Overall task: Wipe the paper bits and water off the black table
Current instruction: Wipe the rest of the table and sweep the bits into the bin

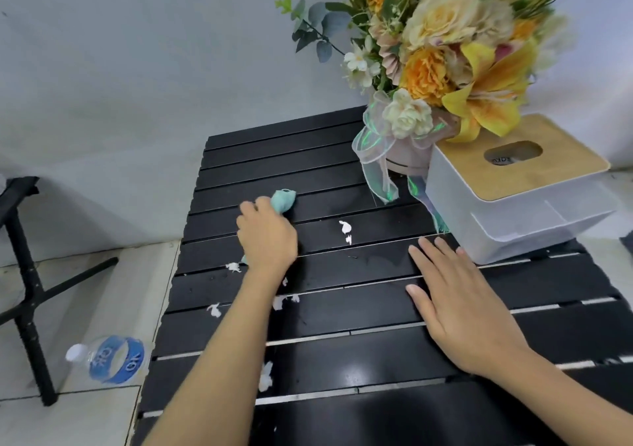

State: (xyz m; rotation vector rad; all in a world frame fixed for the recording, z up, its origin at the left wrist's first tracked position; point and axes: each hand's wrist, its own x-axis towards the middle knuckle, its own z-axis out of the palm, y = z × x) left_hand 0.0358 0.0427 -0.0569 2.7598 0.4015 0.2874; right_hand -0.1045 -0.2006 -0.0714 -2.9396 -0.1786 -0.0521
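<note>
Paper bits [345, 228] lie scattered on the black table [342, 363], mostly toward nine o'clock. The left hand [267, 236], arm stretched forward, grips a teal cloth [284, 200] at eleven o'clock, fingers curled round it. The right hand [459, 305] lies flat at three o'clock, fingers straight, near a tissue box [513, 212].

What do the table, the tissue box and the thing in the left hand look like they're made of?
Table: black slats, probably painted metal or wood; the semi-gloss surface reflects light.
Tissue box: white matte plastic body, lid with light wood grain.
Cloth gripped by the left hand: soft mint fabric, bunched and creased.
</note>
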